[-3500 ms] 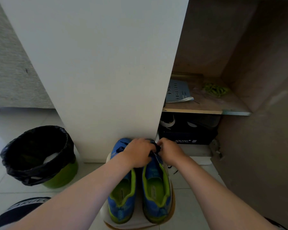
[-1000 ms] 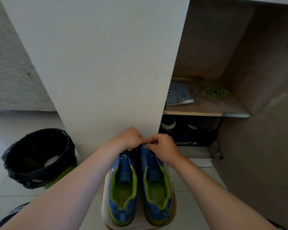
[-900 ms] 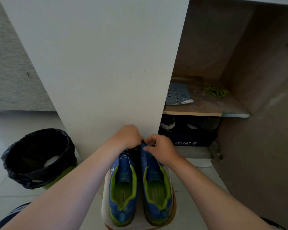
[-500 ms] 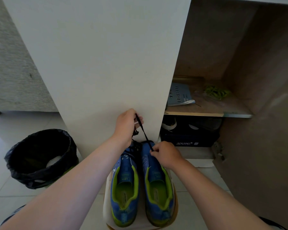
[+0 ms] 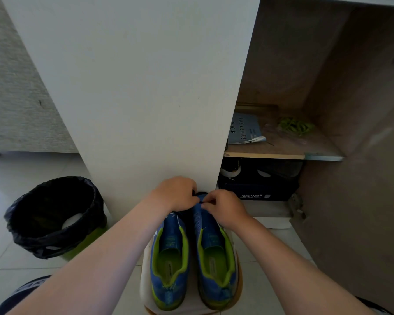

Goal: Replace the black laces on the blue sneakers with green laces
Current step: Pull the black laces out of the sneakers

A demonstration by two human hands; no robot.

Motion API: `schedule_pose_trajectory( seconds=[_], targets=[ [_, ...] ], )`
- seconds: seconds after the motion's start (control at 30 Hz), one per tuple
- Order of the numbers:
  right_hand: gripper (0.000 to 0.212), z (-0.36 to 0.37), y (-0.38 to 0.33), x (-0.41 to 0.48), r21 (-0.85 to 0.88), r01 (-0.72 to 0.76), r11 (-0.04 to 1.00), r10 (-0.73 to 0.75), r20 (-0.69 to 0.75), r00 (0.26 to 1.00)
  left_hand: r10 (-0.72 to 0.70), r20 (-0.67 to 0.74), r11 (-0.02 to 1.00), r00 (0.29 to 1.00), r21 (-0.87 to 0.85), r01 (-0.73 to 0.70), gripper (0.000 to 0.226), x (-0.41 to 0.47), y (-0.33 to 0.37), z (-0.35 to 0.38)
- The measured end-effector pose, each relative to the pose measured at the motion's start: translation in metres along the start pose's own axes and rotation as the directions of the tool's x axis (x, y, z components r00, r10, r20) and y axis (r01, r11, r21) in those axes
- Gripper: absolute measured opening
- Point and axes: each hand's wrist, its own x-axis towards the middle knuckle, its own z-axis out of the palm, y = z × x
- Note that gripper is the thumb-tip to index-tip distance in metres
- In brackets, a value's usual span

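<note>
Fingers (image 5: 208, 199) on black lace (image 5: 200, 202), sneaker (image 5: 216, 258) toe

With the sneakers (image 5: 191, 258) as the dial's centre: they stand side by side on a low stand (image 5: 146, 292) on the floor (image 5: 9, 178), toes toward 12. The left hand (image 5: 175, 194) and right hand (image 5: 223, 208) sit over the toes, the right pinching a lace (image 5: 201, 202). The cabinet door (image 5: 134, 87) stands at 12, the bin (image 5: 43, 246) at 9. At 2, a shelf (image 5: 282, 153) carries a booklet (image 5: 246, 128), with a bundle of laces (image 5: 295, 126) at its 3. A shoebox (image 5: 255, 192) sits beneath the shelf.
</note>
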Motion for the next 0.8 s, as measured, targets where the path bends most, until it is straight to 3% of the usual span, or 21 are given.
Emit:
schedule_pose_trajectory(
  seconds=[0.13, 0.27, 0.4, 0.53, 0.63, 0.7, 0.8],
  targets=[
    [0.011, 0.001, 0.004, -0.003, -0.145, -0.043, 0.988, 0.058, 0.098, 0.993, -0.022, -0.091, 0.998, 0.996, -0.058, 0.017, 0.029, 0.003, -0.002, -0.012],
    [0.017, -0.001, 0.002, -0.003, -0.161, -0.05, 0.986, 0.064, 0.083, 0.995, -0.122, -0.138, 0.993, 0.983, -0.022, 0.12, 0.028, 0.003, -0.004, -0.014],
    [0.02, -0.001, -0.001, -0.004, -0.136, -0.054, 0.989, 0.064, 0.069, 0.996, -0.208, -0.225, 0.975, 0.952, -0.128, 0.182, 0.029, 0.003, -0.007, -0.019],
    [0.018, 0.0, -0.005, -0.002, -0.122, -0.041, 0.992, 0.047, 0.045, 0.998, -0.224, -0.115, 0.951, 0.968, -0.242, 0.192, 0.034, 0.004, -0.012, -0.027],
    [0.021, -0.001, -0.012, 0.002, -0.195, -0.011, 0.981, 0.023, 0.058, 0.998, -0.152, -0.036, 0.952, 0.988, -0.273, 0.137, 0.026, 0.001, -0.023, -0.024],
    [0.044, 0.0, -0.019, 0.007, -0.257, 0.015, 0.966, 0.016, 0.118, 0.993, -0.074, 0.064, 0.956, 0.995, -0.28, 0.089, 0.021, -0.003, -0.031, -0.021],
    [0.069, 0.006, -0.034, 0.012, -0.217, 0.044, 0.975, 0.01, 0.241, 0.97, 0.01, 0.26, 0.94, 0.966, -0.331, 0.079, 0.033, -0.014, -0.038, -0.013]
  ],
)
